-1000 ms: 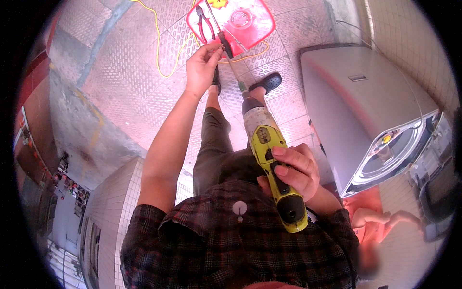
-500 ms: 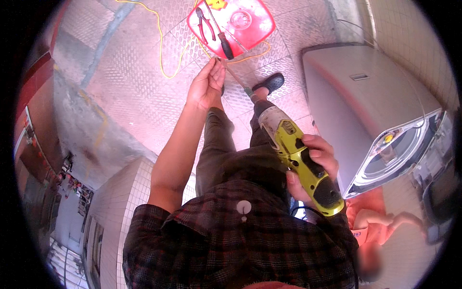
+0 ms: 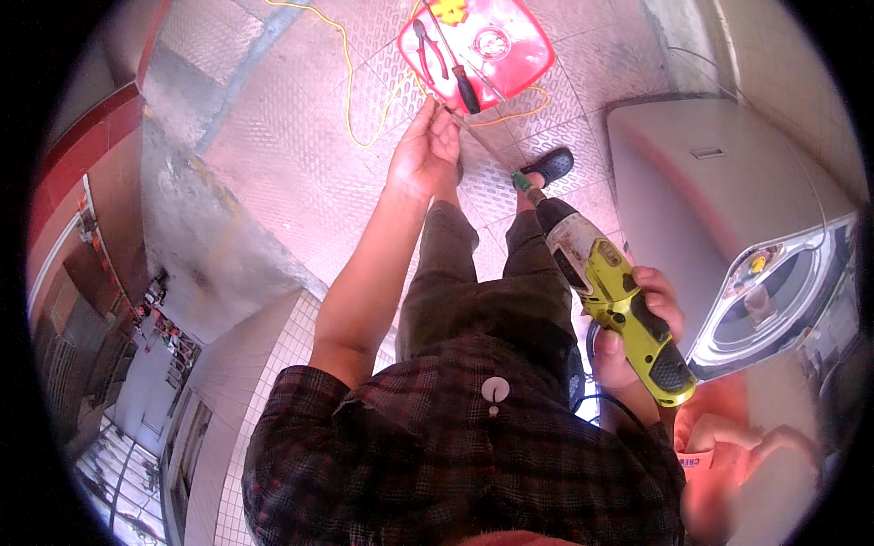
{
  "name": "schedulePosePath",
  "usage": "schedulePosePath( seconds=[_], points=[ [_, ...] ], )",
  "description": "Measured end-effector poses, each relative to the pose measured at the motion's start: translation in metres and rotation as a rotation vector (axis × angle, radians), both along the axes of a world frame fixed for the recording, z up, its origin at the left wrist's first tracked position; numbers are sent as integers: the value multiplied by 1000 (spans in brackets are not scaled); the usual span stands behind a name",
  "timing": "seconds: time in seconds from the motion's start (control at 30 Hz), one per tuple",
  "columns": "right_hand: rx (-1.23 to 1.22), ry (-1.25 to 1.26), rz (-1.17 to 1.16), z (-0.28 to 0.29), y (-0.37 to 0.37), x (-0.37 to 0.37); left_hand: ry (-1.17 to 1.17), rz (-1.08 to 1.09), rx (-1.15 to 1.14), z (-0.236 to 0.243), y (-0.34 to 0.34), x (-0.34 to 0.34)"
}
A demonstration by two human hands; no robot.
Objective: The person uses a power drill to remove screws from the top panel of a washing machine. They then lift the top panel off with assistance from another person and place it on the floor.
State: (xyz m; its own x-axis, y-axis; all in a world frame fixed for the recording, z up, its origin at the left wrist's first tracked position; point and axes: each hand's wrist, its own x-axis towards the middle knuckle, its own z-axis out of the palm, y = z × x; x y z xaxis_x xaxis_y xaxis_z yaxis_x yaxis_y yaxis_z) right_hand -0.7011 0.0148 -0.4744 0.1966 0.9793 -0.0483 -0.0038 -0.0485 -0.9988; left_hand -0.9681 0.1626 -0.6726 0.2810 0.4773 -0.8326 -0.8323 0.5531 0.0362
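Note:
My right hand (image 3: 657, 298) grips a yellow-green power drill (image 3: 608, 273) with a black and worn white front. From its chuck a long thin bit (image 3: 492, 146) with a green collar points away from me to the left. My left hand (image 3: 423, 156) is palm up at the bit's far end, thumb and fingertips pinched together there. Whether they hold the bit's tip or some small piece is too small to tell. Just beyond those fingers stands a red stool (image 3: 528, 68) bearing red-handled pliers (image 3: 428, 56), a black-handled screwdriver (image 3: 466, 89) and a yellow piece (image 3: 450, 11).
A large pale grey appliance (image 3: 728, 182) with a round opening stands at my right. Behind it, a person in orange (image 3: 719, 437) is at the lower right. A yellow cord (image 3: 350, 100) trails across the tiled floor (image 3: 282, 182). A tiled ledge (image 3: 264, 382) runs along my left.
The whole view has shifted, so stool, appliance and hands appear farther right. My right hand still holds the drill, and my left fingers stay at the bit's end.

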Motion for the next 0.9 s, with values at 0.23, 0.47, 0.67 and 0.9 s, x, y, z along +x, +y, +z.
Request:
schedulePosePath(
  seconds=[0.23,0.47,0.67,0.9],
  points=[
    [12,32,-131,17,-24,7,63,-109,143,27,4,17],
    [112,67,-273,90,-50,38,69,-311,366,89,22,60],
    [262,-32,-291,128,-134,98,-3,-572,470,181,36,167],
    [359,885,-349,212,-248,140,-147,-754,702,283,-17,309]
  ],
)
